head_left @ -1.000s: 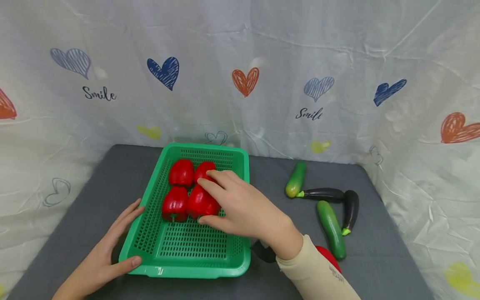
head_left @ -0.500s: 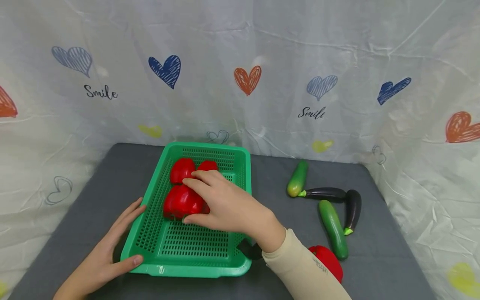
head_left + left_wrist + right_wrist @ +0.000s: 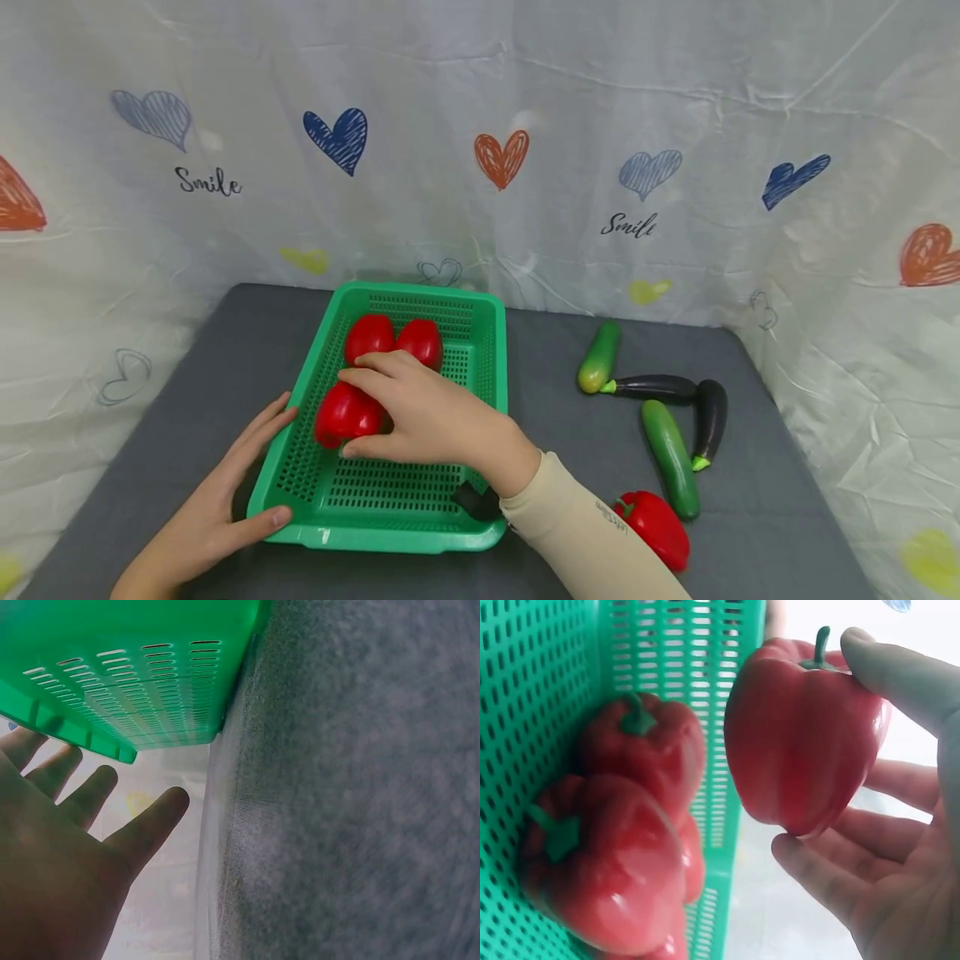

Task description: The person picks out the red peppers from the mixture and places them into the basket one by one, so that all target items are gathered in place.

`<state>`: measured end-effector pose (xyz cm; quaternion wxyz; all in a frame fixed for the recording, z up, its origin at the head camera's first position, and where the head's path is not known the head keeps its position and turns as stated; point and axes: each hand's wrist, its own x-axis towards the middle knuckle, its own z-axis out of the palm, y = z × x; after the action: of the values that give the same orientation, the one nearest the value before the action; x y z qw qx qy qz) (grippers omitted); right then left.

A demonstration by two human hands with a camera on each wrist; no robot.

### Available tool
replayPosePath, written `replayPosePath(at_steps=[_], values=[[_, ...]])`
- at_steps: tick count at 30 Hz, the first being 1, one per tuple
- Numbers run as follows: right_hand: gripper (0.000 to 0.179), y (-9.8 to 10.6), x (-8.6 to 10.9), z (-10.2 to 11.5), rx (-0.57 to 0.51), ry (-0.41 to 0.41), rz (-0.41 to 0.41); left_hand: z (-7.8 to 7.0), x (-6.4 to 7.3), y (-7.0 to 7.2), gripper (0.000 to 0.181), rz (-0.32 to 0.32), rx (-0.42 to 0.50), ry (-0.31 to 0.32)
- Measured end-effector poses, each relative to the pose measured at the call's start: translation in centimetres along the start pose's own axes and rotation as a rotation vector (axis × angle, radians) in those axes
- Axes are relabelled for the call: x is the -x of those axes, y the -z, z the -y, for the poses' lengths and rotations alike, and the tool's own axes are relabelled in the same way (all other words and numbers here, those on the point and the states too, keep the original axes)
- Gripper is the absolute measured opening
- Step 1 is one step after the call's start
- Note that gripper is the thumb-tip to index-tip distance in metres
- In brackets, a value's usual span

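My right hand (image 3: pixel 420 412) holds a red bell pepper (image 3: pixel 802 742) over the green plastic basket (image 3: pixel 405 540), thumb near its stem and fingertips around the far end. In the right wrist view the pepper hangs above the others, its green stem showing. Several red bell peppers (image 3: pixel 619 862) sit in the basket; from the head, two of them (image 3: pixel 369 337) show behind the hand, and the rest are hidden beneath it. At the basket's left side, my left hand (image 3: pixel 213 517) has its fingers stretched along the rim, thumb at the near corner.
One red bell pepper (image 3: pixel 658 531) lies on the grey cloth right of the basket, by my sleeve. Beyond it are two cucumbers (image 3: pixel 670 458) and two eggplants (image 3: pixel 708 425). A white curtain (image 3: pixel 420 208) printed with hearts stands behind the table.
My right hand has moved left across the basket with the pepper in its grip. The loose pepper at right has come out from behind the sleeve. The left hand stays at the rim.
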<state>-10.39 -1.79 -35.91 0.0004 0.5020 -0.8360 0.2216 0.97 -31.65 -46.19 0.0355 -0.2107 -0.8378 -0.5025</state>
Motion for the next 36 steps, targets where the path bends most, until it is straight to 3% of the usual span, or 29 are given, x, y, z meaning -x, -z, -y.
replayPosePath(at_steps=[16, 26, 36], values=[[0.081, -2.1, -0.9, -0.4, 0.001, 0.025, 0.162, 0.4, 0.0, 0.1, 0.102, 0.007, -0.013, 0.005], [0.084, -3.0, -1.2, -0.5, -0.023, 0.077, 0.195, 0.6, 0.3, 0.0, 0.101, 0.008, -0.047, 0.026], [0.087, -3.7, -1.6, -0.4, -0.009, 0.084, 0.313, 0.6, 0.2, 0.0, 0.101, 0.014, -0.039, 0.023]])
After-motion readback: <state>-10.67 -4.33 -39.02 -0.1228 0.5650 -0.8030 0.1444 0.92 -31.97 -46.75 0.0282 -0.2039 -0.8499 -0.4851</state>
